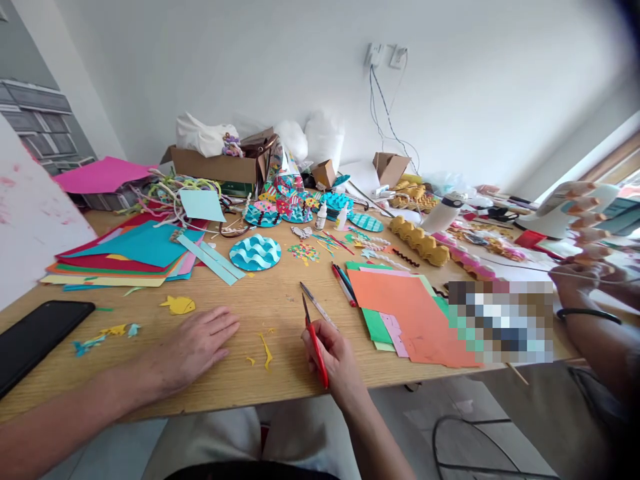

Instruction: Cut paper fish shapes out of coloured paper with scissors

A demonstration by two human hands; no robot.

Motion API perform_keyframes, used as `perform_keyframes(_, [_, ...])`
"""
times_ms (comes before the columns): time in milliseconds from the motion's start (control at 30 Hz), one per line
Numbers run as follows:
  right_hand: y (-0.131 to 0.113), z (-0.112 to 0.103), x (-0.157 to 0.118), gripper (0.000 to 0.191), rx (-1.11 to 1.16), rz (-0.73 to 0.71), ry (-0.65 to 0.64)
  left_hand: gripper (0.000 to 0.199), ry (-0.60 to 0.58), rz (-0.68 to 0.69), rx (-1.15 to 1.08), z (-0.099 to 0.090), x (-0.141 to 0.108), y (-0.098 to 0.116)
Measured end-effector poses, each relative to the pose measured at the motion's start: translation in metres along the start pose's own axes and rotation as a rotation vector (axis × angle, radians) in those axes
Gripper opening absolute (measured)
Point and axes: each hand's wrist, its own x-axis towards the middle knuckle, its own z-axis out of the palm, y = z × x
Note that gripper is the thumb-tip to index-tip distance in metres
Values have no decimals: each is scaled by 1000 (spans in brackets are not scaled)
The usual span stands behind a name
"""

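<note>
Right hand [336, 357] clamped around red scissors [315, 337], blades pointing away; left hand [193, 347] lies flat and empty on the desk [280, 300], near yellow paper scraps [265, 350].

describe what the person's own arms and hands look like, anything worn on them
Both arms are bare from the bottom edge of the picture up to the hands, with no sleeves in view. The left hand and the right hand show no gloves, rings, watch or bracelet. The dark band on a wrist at the right edge belongs to another person.
</note>
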Motion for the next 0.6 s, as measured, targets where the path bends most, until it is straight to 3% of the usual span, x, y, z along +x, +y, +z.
perform_keyframes(133, [-4, 0, 0, 29, 62, 9, 21, 32, 20, -29, 62, -12, -4, 3])
perform_keyframes(267, [-6, -2, -2, 32, 100, 6, 27, 39, 5, 5, -15, -20, 20, 29])
perform_keyframes(433, [-5, -2, -3, 31, 109, 15, 25, 48, -101, 49, -160, -9, 46, 49])
perform_keyframes(600, [-2, -3, -2, 28, 108, 17, 6, 52, -65, 7, -162, 4, 13, 27])
